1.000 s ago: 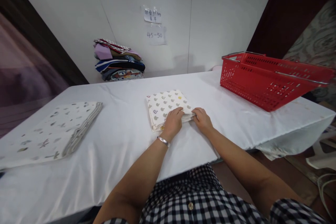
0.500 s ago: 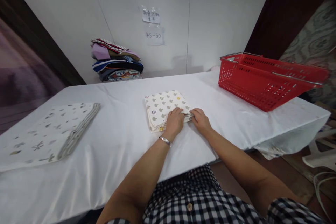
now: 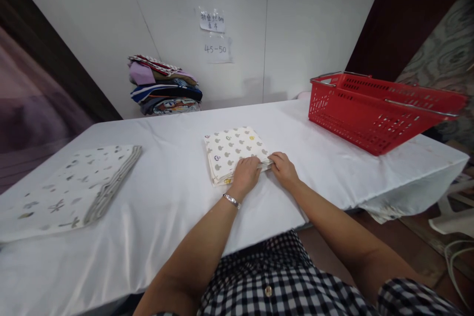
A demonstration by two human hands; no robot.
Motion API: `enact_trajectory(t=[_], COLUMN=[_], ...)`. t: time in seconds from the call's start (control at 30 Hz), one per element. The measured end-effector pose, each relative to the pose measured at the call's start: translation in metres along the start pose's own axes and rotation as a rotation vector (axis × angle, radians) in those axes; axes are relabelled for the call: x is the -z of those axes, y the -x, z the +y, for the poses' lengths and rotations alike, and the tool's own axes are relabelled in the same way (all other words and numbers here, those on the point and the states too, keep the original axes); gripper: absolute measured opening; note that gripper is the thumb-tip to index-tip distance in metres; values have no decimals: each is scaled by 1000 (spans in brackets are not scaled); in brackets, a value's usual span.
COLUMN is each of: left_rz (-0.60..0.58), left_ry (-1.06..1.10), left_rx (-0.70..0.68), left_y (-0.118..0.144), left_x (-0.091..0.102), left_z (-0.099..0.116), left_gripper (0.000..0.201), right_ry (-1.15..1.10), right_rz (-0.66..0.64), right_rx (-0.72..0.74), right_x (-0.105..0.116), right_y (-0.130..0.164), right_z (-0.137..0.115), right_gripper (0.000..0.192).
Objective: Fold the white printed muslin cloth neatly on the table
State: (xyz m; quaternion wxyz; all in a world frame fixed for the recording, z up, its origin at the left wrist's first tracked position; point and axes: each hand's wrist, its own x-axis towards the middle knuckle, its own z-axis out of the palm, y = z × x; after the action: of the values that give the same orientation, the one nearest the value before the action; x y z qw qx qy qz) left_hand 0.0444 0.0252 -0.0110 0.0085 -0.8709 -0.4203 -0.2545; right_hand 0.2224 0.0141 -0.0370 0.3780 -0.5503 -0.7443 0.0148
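Note:
A folded white cloth [image 3: 237, 147] with grey, yellow and blue prints lies in the middle of the table, in several layers. My left hand [image 3: 247, 174], with a silver bracelet at the wrist, is closed on its near edge, fingers over the top and thumb out of sight. At the near right corner, my right hand [image 3: 284, 168] pinches the layers between thumb and fingers. Between the two hands the stacked edges of the cloth show slightly parted.
A larger folded cloth [image 3: 70, 187] with leaf-like prints lies at the left on the white-covered table [image 3: 166, 168]. Piled fabrics [image 3: 165, 84] stand against the wall at the back. At the right sits a red basket [image 3: 355, 118] with metal handles, near the table's edge.
My left hand has shifted slightly along the near edge, its fingers drawn a little back toward me. My right hand stays at the corner, and the cloth lies in the same place.

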Motion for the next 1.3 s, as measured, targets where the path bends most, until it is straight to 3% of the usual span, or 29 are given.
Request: enact_trajectory(t=[0.17,0.43,0.83,1.3], left_rz=[31,26,19,-12], left_ry=[6,-12,-105,-232], left_rx=[23,71,120,118], left_y=[1,-3,-3,16], left_x=[-3,-7,1,11], left_z=[-2,4,7,-7], left_gripper=[32,17,16,22], right_ry=[-81,-162,-176,27], right_rz=[32,34,43,7], right_rx=[-2,18,15,21], right_x=[-1,1,0,0], right_y=[0,-2,-2,0], right_z=[1,3,2,-1], right_gripper=[29,27,23,28])
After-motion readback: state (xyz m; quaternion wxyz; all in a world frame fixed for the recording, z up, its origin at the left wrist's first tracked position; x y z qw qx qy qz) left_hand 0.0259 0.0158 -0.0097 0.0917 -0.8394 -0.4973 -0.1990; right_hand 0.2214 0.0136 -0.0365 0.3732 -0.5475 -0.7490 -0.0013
